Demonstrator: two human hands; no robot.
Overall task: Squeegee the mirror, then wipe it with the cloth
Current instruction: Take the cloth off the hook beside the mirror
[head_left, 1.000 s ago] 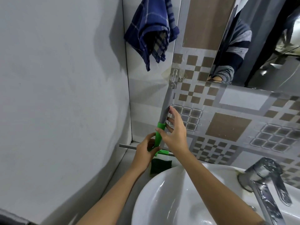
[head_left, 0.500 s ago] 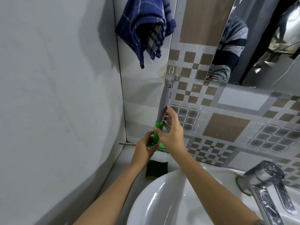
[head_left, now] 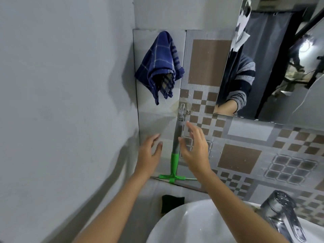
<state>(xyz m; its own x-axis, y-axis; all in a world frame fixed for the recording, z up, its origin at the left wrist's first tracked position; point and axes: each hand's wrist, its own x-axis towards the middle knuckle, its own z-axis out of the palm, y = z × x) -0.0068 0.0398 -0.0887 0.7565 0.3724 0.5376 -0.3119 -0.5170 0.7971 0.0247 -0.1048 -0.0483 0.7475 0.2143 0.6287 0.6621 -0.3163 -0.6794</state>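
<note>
A squeegee (head_left: 175,151) with a grey handle and green neck hangs from a clear wall hook (head_left: 182,108), its blade down near the ledge. My left hand (head_left: 149,155) is open just left of the handle, not touching it. My right hand (head_left: 196,151) is open just right of the handle, fingers spread, also apart from it. A blue checked cloth (head_left: 160,65) hangs on the wall above and to the left. The mirror (head_left: 273,67) fills the upper right and reflects a person in a striped sleeve.
A white basin (head_left: 184,223) lies below, with a chrome tap (head_left: 284,213) at the right. A dark green sponge (head_left: 172,203) sits on the ledge beside the basin. A plain grey wall closes the left side; patterned tiles cover the back wall.
Both hands have let go of the squeegee and drawn back to either side of it. The squeegee now hangs free on the hook. The view has tilted upward.
</note>
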